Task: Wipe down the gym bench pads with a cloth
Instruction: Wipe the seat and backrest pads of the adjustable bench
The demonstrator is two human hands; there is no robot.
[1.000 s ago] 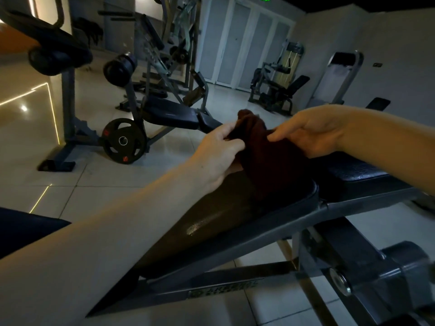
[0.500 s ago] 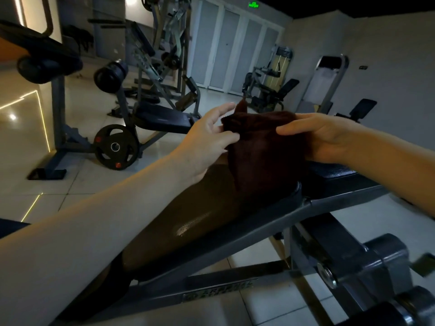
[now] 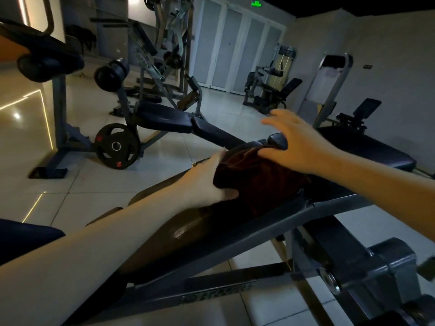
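The cloth, a dark brownish towel, sat bunched at the upper end of the sloping bench pad, just where that pad met the gap before the flat seat pad. The left hand gripped the cloth at its left edge: the thumb lay curled across the front of the fabric and the fingers were hidden behind it, so how tightly they closed could not be told. The right hand came in from beyond the pad's upper end. Its thumb rested on the top fold of the cloth, while its fingers were spread wide, lifted clear and blurred, holding nothing. Beneath that palm a dark rounded part of the bench showed, too dim to name.

As a judgement, the wiping looked barely under way. The cloth was gathered in a lump, not spread flat, and seemed to be in the middle of being arranged for a stroke. A glossy streak lay lower down the sloping pad, but whether it was dampness or only reflected light could not be decided. No part of either pad looked clearly cleaned. Left to do, then: the length of the sloping pad below the cloth, and the whole flat seat pad past it. Well beyond the pad, on the tiled floor, stood another bench with a weight plate.
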